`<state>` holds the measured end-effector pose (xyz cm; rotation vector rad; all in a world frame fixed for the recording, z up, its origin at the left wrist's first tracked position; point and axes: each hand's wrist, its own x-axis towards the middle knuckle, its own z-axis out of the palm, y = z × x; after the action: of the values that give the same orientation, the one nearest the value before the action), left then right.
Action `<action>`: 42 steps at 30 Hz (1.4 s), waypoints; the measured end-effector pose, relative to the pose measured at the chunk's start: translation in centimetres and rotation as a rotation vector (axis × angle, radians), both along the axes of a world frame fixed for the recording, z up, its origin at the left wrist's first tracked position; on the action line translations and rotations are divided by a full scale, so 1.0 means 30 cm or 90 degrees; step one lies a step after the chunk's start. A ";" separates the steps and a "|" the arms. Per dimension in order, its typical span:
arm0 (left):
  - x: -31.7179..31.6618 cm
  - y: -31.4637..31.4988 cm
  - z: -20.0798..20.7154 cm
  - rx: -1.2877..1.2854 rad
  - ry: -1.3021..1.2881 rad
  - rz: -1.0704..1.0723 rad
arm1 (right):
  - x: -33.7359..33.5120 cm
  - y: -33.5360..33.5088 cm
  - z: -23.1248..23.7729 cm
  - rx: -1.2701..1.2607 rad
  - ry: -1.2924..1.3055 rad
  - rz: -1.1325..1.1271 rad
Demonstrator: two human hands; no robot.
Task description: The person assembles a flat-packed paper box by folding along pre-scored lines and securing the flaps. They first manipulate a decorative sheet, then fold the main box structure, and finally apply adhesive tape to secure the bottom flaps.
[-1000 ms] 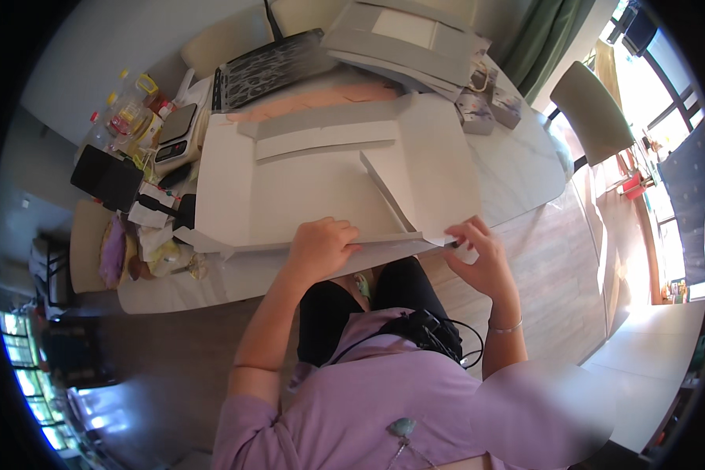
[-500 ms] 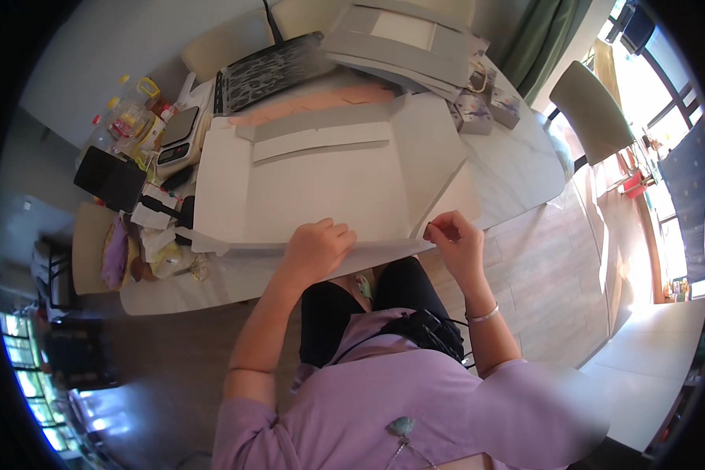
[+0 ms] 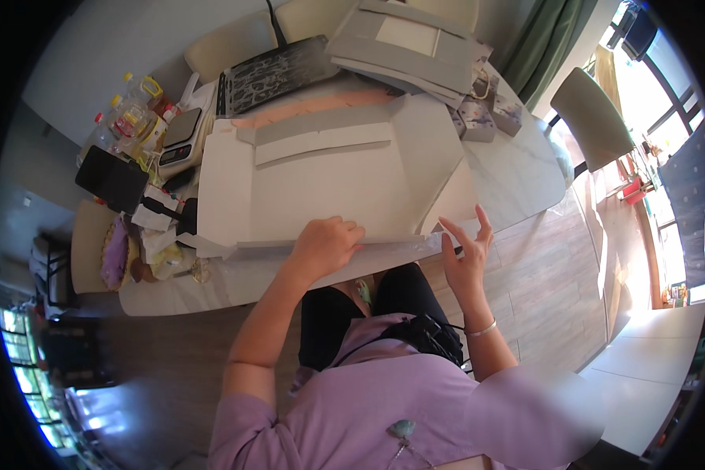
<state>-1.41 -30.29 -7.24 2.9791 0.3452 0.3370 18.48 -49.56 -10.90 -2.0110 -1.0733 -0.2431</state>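
Note:
A large white cardboard box, partly folded, lies with its inside facing up on the marble-look table. My left hand is closed on its near edge flap, the fingers curled over the edge. By the box's near right corner, my right hand is open, with thumb and fingers spread apart. Its fingertips are close to the angled right side flap; whether they touch it I cannot tell. A folded strip stands along the box's far side.
Grey-and-white flat cardboard pieces are stacked at the back, near small patterned boxes. A black patterned tray lies at the back left. Left of the box are a kitchen scale, bottles and a black tablet-like panel.
My right hand has gone from a pinch at the box's near right corner to spread fingers, slightly to the right. My left hand stays on the near edge.

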 end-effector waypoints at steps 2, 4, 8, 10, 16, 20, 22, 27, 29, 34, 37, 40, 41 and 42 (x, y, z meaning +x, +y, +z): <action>-0.002 0.000 -0.011 0.004 -0.005 -0.005 | -0.013 0.008 -0.011 -0.038 -0.025 -0.027; -0.003 0.001 -0.010 0.002 0.003 -0.002 | -0.021 0.022 -0.020 -0.030 -0.032 -0.036; -0.013 -0.007 0.002 0.006 -0.011 -0.019 | -0.021 0.056 -0.014 0.143 0.191 0.006; -0.031 -0.019 0.010 0.027 -0.027 -0.027 | -0.022 0.062 -0.006 0.252 0.349 0.076; -0.111 -0.113 0.072 0.052 -0.068 -0.097 | 0.005 -0.086 0.130 0.347 0.621 0.151; -0.119 -0.214 0.127 0.149 -0.109 -0.133 | 0.297 -0.238 -0.051 0.260 0.951 0.268; -0.129 -0.259 0.149 0.180 -0.124 -0.144 | 0.382 -0.271 -0.047 0.284 1.084 0.407; -0.116 -0.378 0.237 0.275 -0.140 -0.202 | 0.334 -0.299 0.127 0.301 1.032 0.175; -0.104 -0.422 0.290 0.302 -0.119 -0.211 | 0.286 -0.309 0.132 0.282 0.884 0.181; -0.079 -0.390 0.429 0.358 -0.135 -0.294 | 0.160 -0.374 0.106 0.316 0.234 0.208; -0.096 -0.279 0.537 0.367 -0.171 -0.287 | 0.146 -0.359 0.175 0.400 0.641 0.195; -0.145 -0.103 0.571 0.401 -0.172 -0.221 | 0.188 -0.363 0.103 0.320 0.865 0.259; -0.155 -0.027 0.556 0.426 -0.182 -0.187 | 0.126 -0.329 0.116 0.318 0.910 0.240; -0.173 0.048 0.545 0.404 -0.173 -0.160 | 0.125 -0.324 0.117 0.140 1.006 0.361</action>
<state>-6.59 -28.86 9.12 3.4452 -0.2094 0.9640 22.22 -59.28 -7.41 -1.0134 -0.4187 1.2534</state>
